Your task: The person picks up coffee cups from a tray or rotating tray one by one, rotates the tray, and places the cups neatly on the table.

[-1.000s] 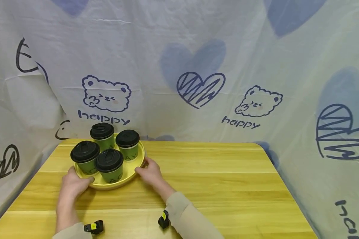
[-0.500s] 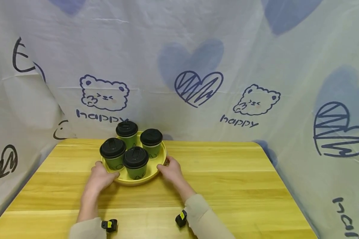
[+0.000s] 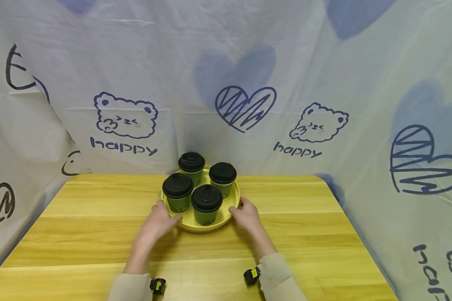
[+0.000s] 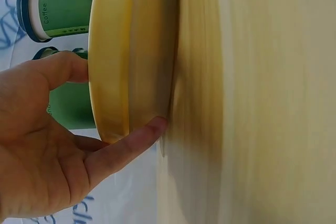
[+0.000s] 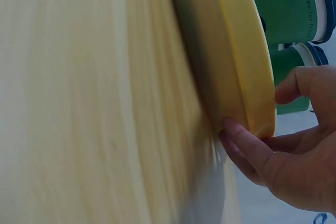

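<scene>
Holding a yellow tray [image 3: 203, 228] by its sides, two hands pinch it — the left hand [image 3: 156, 222] at its left, the right hand [image 3: 247, 214] at its right, each with thumb at the rim and fingers low on the outside. The tray is by the middle of the back edge of the table [image 3: 316, 238]. It is round, about as wide one way as the other, and its open side points up. I cannot tell if its bottom touches the table. Four green cups [image 3: 205, 217] stand in it, their long way up and down, black lids [image 3: 207, 197] on top — one is closest to the table's back edge, one farthest from it, two between.
</scene>
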`<state>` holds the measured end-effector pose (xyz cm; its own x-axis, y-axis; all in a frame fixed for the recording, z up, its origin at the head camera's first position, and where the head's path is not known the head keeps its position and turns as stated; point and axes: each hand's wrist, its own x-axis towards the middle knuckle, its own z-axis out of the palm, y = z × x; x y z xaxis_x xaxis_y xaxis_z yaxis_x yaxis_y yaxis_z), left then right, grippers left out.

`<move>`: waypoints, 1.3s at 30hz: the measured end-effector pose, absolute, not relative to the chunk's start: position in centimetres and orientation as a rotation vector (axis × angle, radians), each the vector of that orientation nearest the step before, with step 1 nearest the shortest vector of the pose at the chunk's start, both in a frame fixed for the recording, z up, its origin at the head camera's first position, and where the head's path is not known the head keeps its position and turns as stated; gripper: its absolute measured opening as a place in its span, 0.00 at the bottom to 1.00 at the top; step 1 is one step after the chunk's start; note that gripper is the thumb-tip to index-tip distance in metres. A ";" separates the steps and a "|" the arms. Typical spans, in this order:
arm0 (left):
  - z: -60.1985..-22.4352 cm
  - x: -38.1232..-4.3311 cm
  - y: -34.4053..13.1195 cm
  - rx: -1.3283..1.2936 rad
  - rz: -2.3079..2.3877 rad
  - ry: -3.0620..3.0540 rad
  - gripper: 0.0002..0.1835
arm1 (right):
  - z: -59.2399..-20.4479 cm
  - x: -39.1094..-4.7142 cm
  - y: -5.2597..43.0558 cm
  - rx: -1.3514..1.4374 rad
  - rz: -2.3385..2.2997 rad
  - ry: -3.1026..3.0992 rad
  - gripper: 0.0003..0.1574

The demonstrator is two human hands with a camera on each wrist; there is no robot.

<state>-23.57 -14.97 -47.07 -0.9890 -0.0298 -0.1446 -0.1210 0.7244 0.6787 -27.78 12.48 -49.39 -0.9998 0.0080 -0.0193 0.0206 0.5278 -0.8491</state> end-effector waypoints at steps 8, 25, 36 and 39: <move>-47.1 -23.1 -12.7 -0.080 1.110 2.813 0.46 | -49.0 -27.5 15.2 0.026 -1.449 2.740 0.37; -47.1 -24.9 -16.4 -0.022 1.108 2.923 0.27 | -48.4 -27.1 17.1 -0.045 -1.299 2.781 0.43; -48.0 -28.2 -17.9 0.177 0.838 3.178 0.30 | -47.5 -26.6 17.2 -0.171 -1.458 2.876 0.35; -48.0 -28.8 -18.1 0.270 0.737 3.201 0.31 | -47.4 -26.7 17.4 -0.321 -1.541 2.786 0.36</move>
